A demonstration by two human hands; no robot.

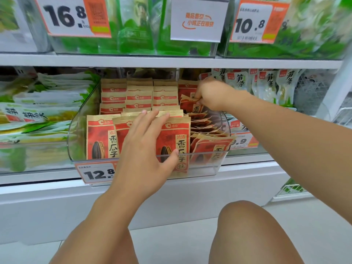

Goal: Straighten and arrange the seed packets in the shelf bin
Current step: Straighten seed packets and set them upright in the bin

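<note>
A clear plastic shelf bin (76, 141) holds several red-and-tan seed packets. The left and middle rows (139, 96) stand upright in neat lines. The right row (205, 128) leans forward and lies slumped. My left hand (146, 149) rests flat with straight fingers on the front packets (99, 138) of the middle rows, thumb against the front one. My right hand (211, 95) reaches to the back of the right row and pinches the top edge of a tilted packet (190, 105).
White-and-green snack bags (43, 111) fill the bin to the left, pale pouches (270, 82) hang to the right. A 12.8 price tag (97, 173) clips to the bin front. The upper shelf (171, 60) hangs close above. My bare knees (245, 223) are below.
</note>
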